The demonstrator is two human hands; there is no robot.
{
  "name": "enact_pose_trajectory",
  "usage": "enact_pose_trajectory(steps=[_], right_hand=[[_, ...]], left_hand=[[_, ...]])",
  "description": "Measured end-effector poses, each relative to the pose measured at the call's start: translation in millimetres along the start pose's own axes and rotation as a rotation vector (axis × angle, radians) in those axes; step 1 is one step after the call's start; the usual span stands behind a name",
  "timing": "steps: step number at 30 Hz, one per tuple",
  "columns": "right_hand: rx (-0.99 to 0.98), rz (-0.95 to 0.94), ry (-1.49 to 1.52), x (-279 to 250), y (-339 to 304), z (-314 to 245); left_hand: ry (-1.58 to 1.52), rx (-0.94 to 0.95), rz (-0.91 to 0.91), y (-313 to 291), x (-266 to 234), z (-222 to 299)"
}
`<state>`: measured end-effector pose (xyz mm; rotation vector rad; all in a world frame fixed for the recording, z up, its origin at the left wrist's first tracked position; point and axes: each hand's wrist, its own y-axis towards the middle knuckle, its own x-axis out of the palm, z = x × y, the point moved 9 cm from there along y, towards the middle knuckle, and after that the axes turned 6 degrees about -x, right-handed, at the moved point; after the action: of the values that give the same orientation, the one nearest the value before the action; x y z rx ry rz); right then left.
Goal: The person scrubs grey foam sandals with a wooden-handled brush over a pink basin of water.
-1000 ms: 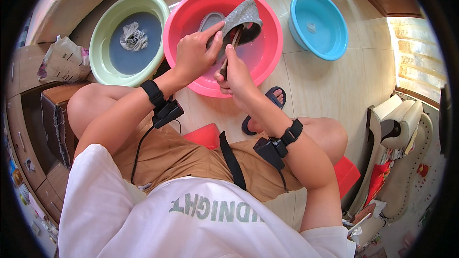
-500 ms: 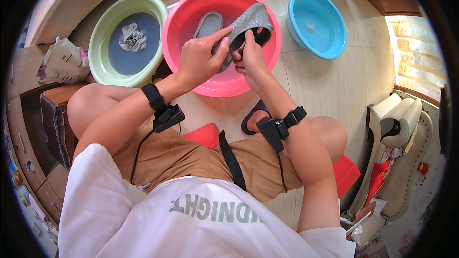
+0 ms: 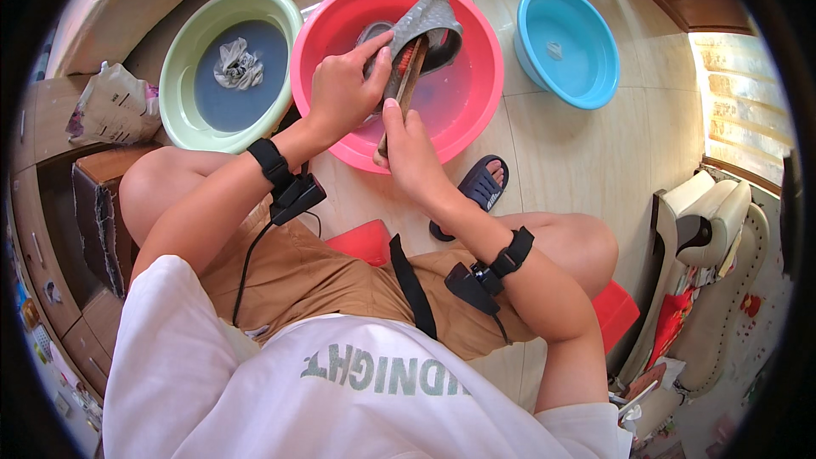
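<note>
Shoe (image 3: pixel 425 30) (grey) in L fingers (image 3: pixel 374 55)

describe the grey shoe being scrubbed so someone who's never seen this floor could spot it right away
Three plastic basins sit in a row on the tiled floor; look at the pink basin in the middle. Above its water, the left hand grips the grey shoe while the right hand holds a wooden brush against it. It is the only shoe held up.

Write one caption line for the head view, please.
Left hand steadies a grey shoe over a pink basin while the right hand scrubs it with a wooden brush.
</note>
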<state>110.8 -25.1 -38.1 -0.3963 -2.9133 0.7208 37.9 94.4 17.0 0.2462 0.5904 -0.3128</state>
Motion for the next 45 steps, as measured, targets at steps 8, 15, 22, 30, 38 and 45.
enact_pose_trajectory(steps=[8, 15, 22, 30, 38, 45], right_hand=[[-0.023, 0.074, 0.078, -30, 33, 1], [-0.003, 0.199, 0.044, -75, 64, -2], [-0.005, 0.226, 0.004, -72, 67, -10], [0.082, 0.080, 0.065, -43, 51, -15], [0.212, -0.075, 0.196, -18, 19, -16], [0.332, -0.175, 0.328, 2, -9, -13]], left_hand=[[0.032, 0.075, -0.077, -5, 7, 15], [0.006, 0.198, -0.077, -18, 8, 43], [-0.015, 0.225, -0.059, -18, 2, 43], [-0.022, 0.085, -0.027, -9, -1, 22], [-0.119, -0.117, 0.006, 6, -1, -11], [-0.026, -0.122, -0.007, 8, 5, -23]])
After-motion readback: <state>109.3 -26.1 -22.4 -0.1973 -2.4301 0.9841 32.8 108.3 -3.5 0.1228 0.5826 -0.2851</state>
